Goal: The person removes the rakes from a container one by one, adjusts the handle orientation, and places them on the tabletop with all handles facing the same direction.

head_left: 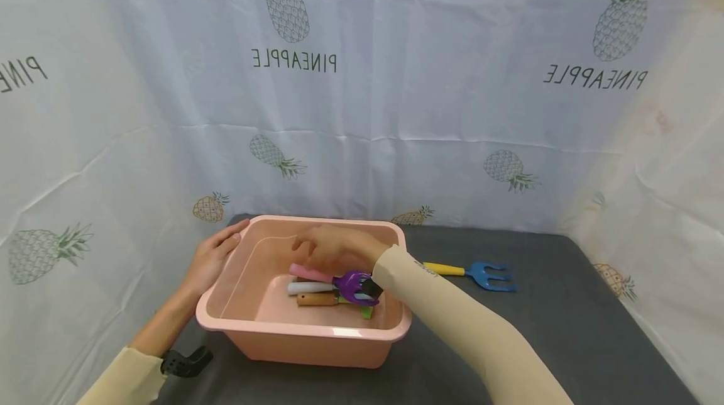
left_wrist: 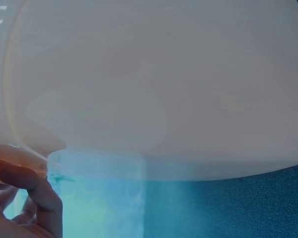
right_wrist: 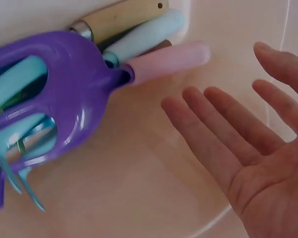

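Note:
A pink plastic basin stands on the dark table. My left hand grips its left rim, thumb and fingers bent around the edge in the left wrist view. Over the inside of the basin is my right hand, fingers spread and holding nothing. Close by its fingertips lies a toy garden fork with a purple head and a pink handle. Under and beside it are a tool with a pale blue handle and one with a wooden handle. Their heads are partly hidden by the purple fork.
To the right of the basin, a blue garden fork with a yellow handle lies on the dark tabletop. A white curtain printed with pineapples hangs behind the table and along both sides.

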Action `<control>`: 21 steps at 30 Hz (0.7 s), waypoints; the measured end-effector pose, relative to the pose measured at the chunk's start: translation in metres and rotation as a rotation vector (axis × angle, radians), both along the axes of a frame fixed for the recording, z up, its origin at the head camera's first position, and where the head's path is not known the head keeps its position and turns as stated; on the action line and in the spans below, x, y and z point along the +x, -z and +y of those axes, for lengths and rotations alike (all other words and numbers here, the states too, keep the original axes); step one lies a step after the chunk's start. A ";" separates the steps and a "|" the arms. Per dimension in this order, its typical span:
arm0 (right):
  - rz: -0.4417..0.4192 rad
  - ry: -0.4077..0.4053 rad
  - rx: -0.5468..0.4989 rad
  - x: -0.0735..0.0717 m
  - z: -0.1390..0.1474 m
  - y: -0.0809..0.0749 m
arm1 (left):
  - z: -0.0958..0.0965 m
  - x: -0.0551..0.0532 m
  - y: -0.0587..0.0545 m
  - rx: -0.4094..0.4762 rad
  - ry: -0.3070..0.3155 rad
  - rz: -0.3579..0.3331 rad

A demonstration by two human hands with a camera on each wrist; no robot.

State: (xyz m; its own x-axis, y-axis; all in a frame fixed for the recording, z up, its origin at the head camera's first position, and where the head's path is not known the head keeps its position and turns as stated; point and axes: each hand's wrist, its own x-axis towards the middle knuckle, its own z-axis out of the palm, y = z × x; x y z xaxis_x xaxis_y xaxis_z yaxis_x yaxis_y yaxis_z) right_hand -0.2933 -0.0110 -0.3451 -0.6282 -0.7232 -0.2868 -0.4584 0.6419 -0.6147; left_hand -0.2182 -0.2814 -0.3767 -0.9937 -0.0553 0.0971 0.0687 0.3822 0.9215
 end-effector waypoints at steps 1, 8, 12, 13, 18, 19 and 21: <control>0.005 0.000 0.001 -0.001 -0.001 0.000 | 0.000 0.000 0.000 0.005 0.002 0.001; -0.095 0.021 -0.041 -0.003 -0.006 0.003 | -0.001 0.001 -0.001 -0.029 -0.008 0.008; -0.019 -0.026 -0.018 -0.004 -0.010 0.005 | -0.001 0.002 -0.001 -0.018 -0.014 0.005; 0.000 -0.041 -0.010 -0.005 -0.011 0.005 | -0.001 0.002 -0.001 -0.018 -0.014 0.002; 0.077 -0.124 0.064 -0.010 -0.015 0.009 | 0.000 0.002 -0.001 -0.018 -0.012 -0.010; 0.096 -0.134 0.085 -0.012 -0.015 0.009 | 0.000 0.002 -0.002 -0.013 -0.011 -0.011; 0.133 -0.152 0.117 -0.014 -0.016 0.011 | 0.000 0.002 -0.001 0.005 -0.008 -0.011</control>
